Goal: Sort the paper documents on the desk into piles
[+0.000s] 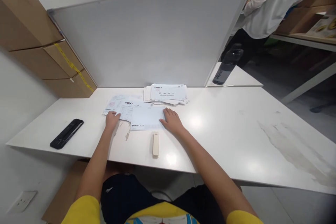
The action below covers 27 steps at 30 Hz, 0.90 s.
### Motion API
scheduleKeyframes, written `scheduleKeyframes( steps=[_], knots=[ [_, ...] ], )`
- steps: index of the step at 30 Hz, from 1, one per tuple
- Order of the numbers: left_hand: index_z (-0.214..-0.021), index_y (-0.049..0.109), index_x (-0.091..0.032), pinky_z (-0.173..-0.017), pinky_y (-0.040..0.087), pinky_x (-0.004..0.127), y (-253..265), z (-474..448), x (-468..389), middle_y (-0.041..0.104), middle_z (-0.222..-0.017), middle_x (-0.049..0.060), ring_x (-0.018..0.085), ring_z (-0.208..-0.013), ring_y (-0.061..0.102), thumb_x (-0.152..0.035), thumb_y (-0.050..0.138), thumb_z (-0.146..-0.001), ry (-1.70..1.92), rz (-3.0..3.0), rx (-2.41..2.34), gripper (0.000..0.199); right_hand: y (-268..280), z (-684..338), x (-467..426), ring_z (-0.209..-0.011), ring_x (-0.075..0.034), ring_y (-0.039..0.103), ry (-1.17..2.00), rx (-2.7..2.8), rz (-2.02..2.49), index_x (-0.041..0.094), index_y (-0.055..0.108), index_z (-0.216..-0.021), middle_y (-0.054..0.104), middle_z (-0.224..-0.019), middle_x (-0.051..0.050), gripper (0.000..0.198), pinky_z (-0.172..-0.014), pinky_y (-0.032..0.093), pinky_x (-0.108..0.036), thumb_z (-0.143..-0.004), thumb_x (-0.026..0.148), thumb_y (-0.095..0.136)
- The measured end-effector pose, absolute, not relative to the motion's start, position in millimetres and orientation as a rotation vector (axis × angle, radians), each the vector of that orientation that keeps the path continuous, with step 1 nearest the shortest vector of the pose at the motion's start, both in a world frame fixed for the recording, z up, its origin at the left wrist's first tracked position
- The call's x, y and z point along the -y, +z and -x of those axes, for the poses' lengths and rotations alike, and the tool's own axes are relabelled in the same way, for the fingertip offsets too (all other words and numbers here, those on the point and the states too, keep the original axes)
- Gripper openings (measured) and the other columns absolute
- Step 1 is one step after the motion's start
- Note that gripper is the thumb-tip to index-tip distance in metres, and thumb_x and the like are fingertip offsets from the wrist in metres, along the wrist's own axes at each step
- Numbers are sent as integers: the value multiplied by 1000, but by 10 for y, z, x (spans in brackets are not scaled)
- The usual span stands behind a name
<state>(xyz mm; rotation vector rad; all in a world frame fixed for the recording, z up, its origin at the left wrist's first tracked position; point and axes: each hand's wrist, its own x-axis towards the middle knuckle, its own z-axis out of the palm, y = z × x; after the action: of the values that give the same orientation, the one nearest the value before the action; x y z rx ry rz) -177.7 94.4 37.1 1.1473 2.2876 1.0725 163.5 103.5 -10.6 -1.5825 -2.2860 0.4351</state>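
Several overlapping printed sheets lie fanned out on the white desk. On the left is a sheet with a red stamp (112,104), beside it a tilted sheet of printed lines (126,111), and on the right a mostly blank PONY sheet (147,116). My left hand (112,120) rests at the lower edge of the left sheets, thumb apart from the bent fingers. At the right edge of the blank sheet lies my right hand (172,120), flat with its thumb spread. A cream-coloured stapler (155,145) lies in front of the sheets.
Behind the sheets is a stack of testing reports (168,92), against a white divider panel (147,42). A black phone-like object (67,133) lies at left, near stacked cardboard boxes (65,59). A dark bottle (228,64) stands at right; a person (280,3) is beyond.
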Motion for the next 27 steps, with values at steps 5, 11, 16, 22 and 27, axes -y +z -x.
scheduleKeyframes(
  steps=[5,11,16,22,27],
  knots=[
    [-88,62,-16,-85,55,39,327,1782,-693,72,-94,9,26,-93,69,-30,72,-71,1084,-1133,-2085,24,-190,-1646,-1045,-152,-31,24,472,2295,1578,7,37,-152,27,-165,-17,65,-124,12,-47,-98,44,39],
    [-125,61,-21,-82,61,38,386,1790,-447,72,-114,11,25,-98,71,-26,81,-72,970,-996,-1365,57,-170,-1611,-1000,-153,-31,22,503,2251,1611,5,36,-152,26,-165,-18,66,-125,11,-48,-98,42,40],
    [-127,63,-18,-82,64,45,435,1647,-571,70,-122,18,32,-103,71,-40,83,-73,806,-992,-1351,61,-153,-1592,-997,-153,-29,22,519,2240,1623,9,39,-151,27,-165,-17,64,-124,10,-48,-96,42,44],
    [-116,71,-17,-95,57,49,363,1246,-414,74,-116,15,36,-114,66,-36,89,-63,890,-1271,-1452,59,-182,-1686,-1085,-150,-28,31,711,2117,1514,11,35,-153,39,-160,-16,65,-125,11,-50,-93,35,45],
    [-112,72,-16,-88,58,44,200,1179,-166,74,-113,14,35,-111,67,-40,88,-64,1093,-1152,-1450,56,-225,-1766,-1162,-143,-30,44,961,1672,1366,16,32,-154,44,-156,-16,76,-117,34,-49,-86,40,55]
  ],
)
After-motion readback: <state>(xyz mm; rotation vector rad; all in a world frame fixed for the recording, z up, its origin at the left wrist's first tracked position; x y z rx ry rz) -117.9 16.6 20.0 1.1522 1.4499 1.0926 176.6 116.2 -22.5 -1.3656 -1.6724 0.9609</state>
